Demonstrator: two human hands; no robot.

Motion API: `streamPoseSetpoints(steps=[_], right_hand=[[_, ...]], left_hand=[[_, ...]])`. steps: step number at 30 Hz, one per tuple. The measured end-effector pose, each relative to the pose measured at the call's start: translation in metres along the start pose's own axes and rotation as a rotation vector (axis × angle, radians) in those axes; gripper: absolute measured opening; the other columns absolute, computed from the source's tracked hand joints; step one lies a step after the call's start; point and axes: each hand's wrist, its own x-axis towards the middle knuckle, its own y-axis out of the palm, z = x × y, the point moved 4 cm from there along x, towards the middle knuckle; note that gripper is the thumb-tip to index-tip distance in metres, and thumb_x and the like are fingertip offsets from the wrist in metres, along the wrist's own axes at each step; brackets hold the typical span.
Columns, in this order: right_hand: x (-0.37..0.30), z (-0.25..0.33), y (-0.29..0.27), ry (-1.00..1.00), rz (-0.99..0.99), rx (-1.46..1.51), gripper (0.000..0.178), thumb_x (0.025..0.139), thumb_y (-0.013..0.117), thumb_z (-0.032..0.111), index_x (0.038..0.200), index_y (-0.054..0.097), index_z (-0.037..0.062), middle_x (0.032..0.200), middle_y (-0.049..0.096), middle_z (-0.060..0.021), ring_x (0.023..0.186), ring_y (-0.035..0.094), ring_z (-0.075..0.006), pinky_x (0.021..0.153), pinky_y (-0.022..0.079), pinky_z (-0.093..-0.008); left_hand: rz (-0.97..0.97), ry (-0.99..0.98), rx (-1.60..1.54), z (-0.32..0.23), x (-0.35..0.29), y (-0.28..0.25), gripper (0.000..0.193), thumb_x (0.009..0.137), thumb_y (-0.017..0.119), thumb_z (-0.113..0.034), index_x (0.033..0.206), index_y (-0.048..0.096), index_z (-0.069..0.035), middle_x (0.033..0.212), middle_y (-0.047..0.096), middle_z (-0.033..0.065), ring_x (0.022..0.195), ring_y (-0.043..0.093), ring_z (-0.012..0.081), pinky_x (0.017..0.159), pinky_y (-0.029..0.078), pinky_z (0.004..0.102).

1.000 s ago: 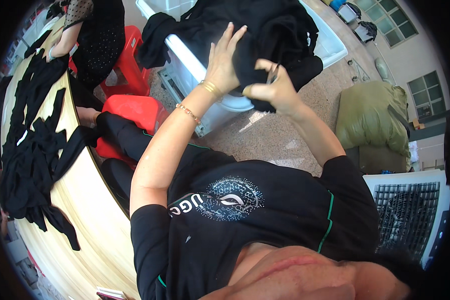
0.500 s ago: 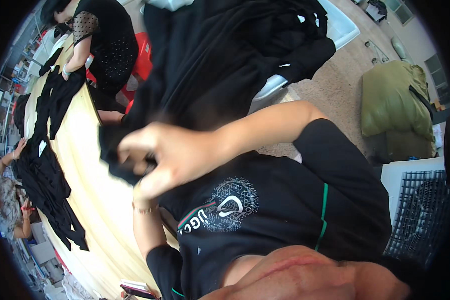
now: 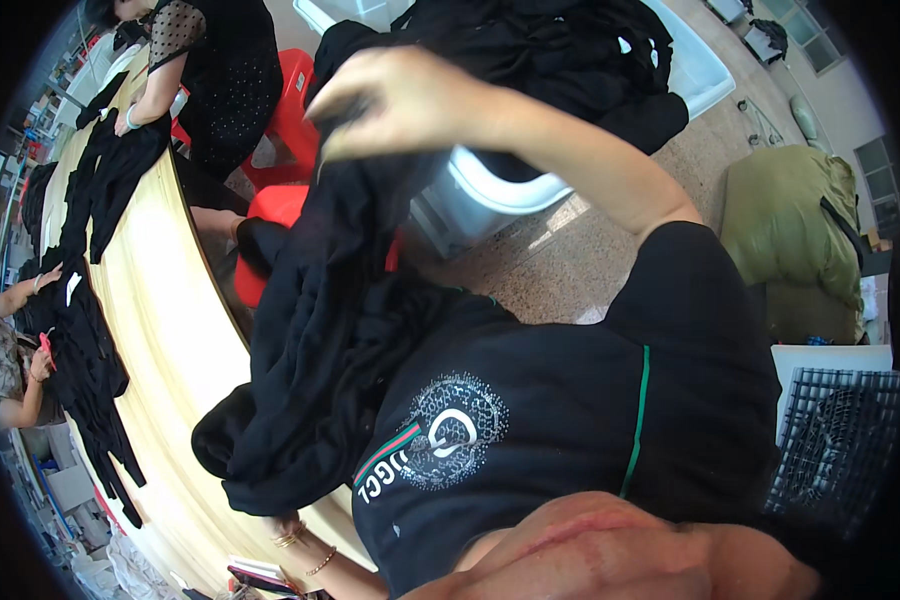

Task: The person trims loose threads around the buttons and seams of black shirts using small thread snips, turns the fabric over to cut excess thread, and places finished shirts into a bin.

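Observation:
A long black garment (image 3: pixel 310 330) hangs bunched in front of my chest, between my two hands. My right hand (image 3: pixel 400 105) is raised over its far end, near the white tub. Its fingers curl round the black cloth, slightly smeared by motion. My left hand (image 3: pixel 282 525) is under the garment's near, rolled-up end (image 3: pixel 232 450), above the table. Only the wrist with its bracelets and a bit of the hand show; the fingers are hidden by the cloth. Beyond my right hand, more black garments (image 3: pixel 560 70) are heaped in the white tub (image 3: pixel 705 75).
A pale table (image 3: pixel 160 330) curves along my left, with black garments (image 3: pixel 75 330) laid on it. Two other people work there, one holding a red-handled tool (image 3: pixel 46 346). Red chairs (image 3: pixel 290 115) stand beside the table. A green sack (image 3: pixel 790 205) is at the right.
My right hand has swung up and away from me, apart from the left. The garment has come nearer my chest, uncovering the tub's rim. My left hand has dropped lower, under the cloth.

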Motion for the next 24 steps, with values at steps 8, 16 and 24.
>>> streamPoseSetpoints(steps=[8, 16, 24], right_hand=[[-0.092, -0.272, -0.160, 0.730, -0.188, -0.917, 0.062, 0.076, 0.082, 0.041, 0.131, 0.066, 0.0182, 0.124, 0.065, -0.0131, 0.118, 0.064, -0.0298, 0.096, 0.054, -0.0402], [-0.115, -0.384, -0.173, 0.938, -0.168, -0.917, 0.085, 0.071, 0.087, 0.042, 0.146, 0.051, 0.0257, 0.144, 0.048, -0.0140, 0.128, 0.057, -0.0347, 0.103, 0.050, -0.0474], [-0.119, -0.490, -0.199, 0.890, -0.137, -0.990, 0.100, 0.072, 0.085, 0.031, 0.157, 0.033, 0.0327, 0.157, 0.037, -0.0132, 0.132, 0.055, -0.0364, 0.103, 0.050, -0.0481]], left_hand=[[-0.305, 0.759, 0.736, -0.125, -0.030, 0.080, 0.056, 0.090, 0.055, -0.001, 0.145, 0.048, -0.001, 0.145, 0.052, 0.0140, 0.139, 0.045, 0.0260, 0.115, 0.037, 0.0414], [0.203, 0.725, 1.015, -0.071, -0.047, 0.316, 0.054, 0.095, 0.063, -0.005, 0.146, 0.046, -0.002, 0.149, 0.049, 0.0138, 0.141, 0.043, 0.0255, 0.119, 0.031, 0.0409], [0.371, 0.721, 1.948, 0.040, -0.015, 0.342, 0.066, 0.093, 0.069, -0.027, 0.150, 0.043, -0.004, 0.150, 0.048, 0.0214, 0.143, 0.041, 0.0393, 0.121, 0.027, 0.0513]])
